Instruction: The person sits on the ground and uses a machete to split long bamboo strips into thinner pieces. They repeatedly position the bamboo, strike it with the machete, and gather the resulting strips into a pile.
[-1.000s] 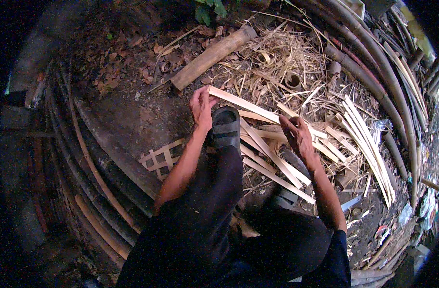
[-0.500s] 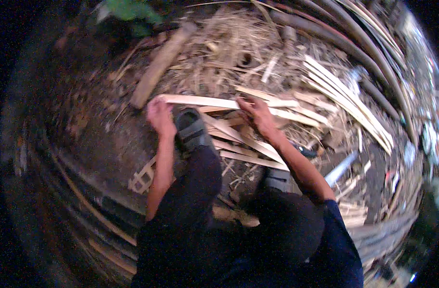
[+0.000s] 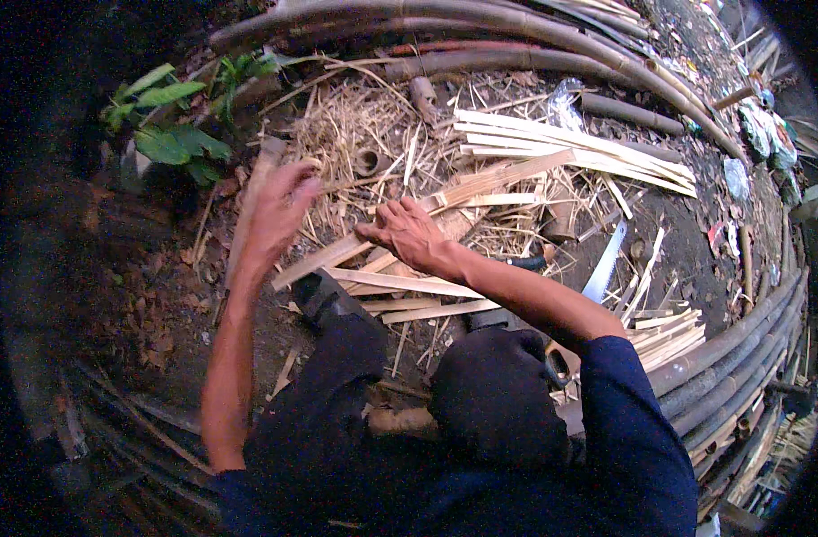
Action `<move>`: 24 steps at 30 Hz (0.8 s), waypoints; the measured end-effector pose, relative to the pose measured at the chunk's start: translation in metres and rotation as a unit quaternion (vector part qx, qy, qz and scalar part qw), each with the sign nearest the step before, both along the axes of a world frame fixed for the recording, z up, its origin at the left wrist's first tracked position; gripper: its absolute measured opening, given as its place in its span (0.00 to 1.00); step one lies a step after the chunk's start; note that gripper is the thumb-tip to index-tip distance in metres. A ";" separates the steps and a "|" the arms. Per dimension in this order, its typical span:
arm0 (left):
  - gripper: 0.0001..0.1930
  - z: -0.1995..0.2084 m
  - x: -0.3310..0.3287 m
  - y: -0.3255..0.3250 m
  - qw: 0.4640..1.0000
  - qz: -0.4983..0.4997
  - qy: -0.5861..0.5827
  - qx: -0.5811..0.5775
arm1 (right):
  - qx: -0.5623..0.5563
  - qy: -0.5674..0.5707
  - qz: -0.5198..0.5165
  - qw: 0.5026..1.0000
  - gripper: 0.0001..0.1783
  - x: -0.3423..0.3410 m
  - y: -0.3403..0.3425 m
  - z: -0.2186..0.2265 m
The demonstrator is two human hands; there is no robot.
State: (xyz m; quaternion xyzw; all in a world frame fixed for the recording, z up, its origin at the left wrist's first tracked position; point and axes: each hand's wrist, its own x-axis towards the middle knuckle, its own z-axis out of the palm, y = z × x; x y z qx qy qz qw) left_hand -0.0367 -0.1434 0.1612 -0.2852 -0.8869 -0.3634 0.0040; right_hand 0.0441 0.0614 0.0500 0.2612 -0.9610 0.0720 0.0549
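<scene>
A long pale bamboo strip (image 3: 507,178) runs at a slant across the pile before me, its lower left end near my left shoe (image 3: 324,300). My right hand (image 3: 411,237) is closed around this strip, knuckles up. To its left, my left hand (image 3: 284,208) is raised off the strip, blurred by motion, its fingers curved and apart with nothing visible in them. Under the held strip lie several more bamboo strips (image 3: 409,284) and a wider split piece (image 3: 458,225). A dark-handled tool (image 3: 530,262) sits partly hidden beyond my right forearm.
A bundle of pale strips (image 3: 579,152) lies at the far right. A hand saw (image 3: 606,264) and shorter strips (image 3: 668,336) are on the right. Bamboo poles (image 3: 481,58) line the back and the right side (image 3: 740,345). Shavings (image 3: 346,125) and a leafy plant (image 3: 172,125) are far left.
My left hand has let go of the strip's left end and moved up away from it. My right hand still grips a strip, now slanting up to the right. The view has shifted.
</scene>
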 end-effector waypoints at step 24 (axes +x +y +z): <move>0.10 0.099 -0.011 0.153 0.943 -0.269 -0.164 -0.111 | -0.612 0.055 -0.225 0.756 0.31 0.056 0.019 0.065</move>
